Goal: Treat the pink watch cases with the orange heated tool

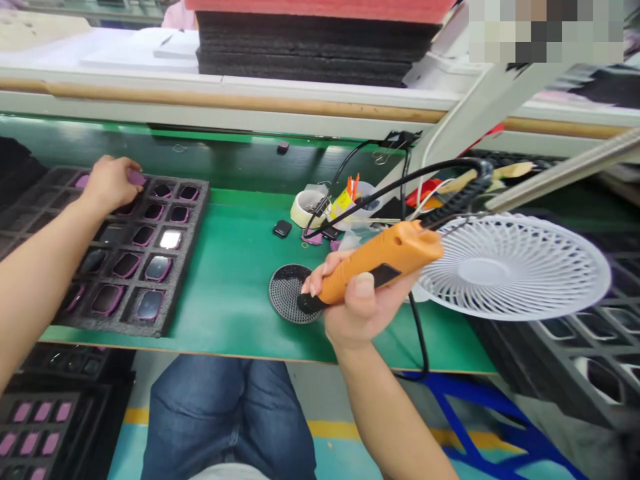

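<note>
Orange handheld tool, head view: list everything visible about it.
The orange tool looks like a powered screwdriver: ribbed orange plastic body, black switch strip underneath, black nose. The right hand wraps its lower half, holding it tilted, nose down-left over a round black mesh dish; contact there is unclear. A black coiled cable leaves its upper end. It hangs above the green bench mat.

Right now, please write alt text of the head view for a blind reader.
The right hand grips an orange electric screwdriver above a green bench; the left hand pinches a purple part at a black foam tray.
</note>
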`<state>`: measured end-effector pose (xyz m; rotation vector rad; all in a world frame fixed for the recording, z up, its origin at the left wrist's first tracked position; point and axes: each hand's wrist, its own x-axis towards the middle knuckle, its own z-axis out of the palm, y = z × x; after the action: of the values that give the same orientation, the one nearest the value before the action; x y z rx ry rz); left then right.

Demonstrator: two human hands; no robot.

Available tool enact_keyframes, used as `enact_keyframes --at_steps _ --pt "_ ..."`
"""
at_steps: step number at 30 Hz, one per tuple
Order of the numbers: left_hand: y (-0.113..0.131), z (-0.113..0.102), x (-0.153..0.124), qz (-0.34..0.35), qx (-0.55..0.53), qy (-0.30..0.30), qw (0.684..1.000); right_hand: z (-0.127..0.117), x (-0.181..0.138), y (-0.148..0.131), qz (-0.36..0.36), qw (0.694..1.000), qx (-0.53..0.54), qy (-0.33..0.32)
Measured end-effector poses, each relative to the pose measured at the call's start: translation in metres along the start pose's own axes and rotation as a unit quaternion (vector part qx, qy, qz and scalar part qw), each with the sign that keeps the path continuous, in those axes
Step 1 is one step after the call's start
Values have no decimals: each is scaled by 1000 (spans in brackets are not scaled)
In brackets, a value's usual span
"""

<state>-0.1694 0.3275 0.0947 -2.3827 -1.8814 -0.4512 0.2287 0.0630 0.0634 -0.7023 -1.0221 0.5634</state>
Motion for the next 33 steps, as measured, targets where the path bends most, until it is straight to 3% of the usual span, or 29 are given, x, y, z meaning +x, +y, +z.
enact_keyframes --at_steps 4,6,8,11,14,19,33 --pt "42 -19 -48 12 -8 51 999 1 -7 5 -3 1000 -9 24" --pt "80 -27 -94 96 -55 55 992 2 -10 5 1 999 -19 30" --pt "122 -28 -150 185 -135 11 973 4 -11 4 7 999 -20 35" --pt "175 -12 -229 224 -223 -64 946 8 -11 1 28 999 4 45" --pt "208 13 -275 232 -236 -84 940 11 -13 -2 49 997 9 58" --pt "227 35 -288 209 -256 -41 943 11 -17 -2 65 996 -22 64" --pt "236 37 -288 200 -279 -3 939 7 -19 -3 69 997 6 44"
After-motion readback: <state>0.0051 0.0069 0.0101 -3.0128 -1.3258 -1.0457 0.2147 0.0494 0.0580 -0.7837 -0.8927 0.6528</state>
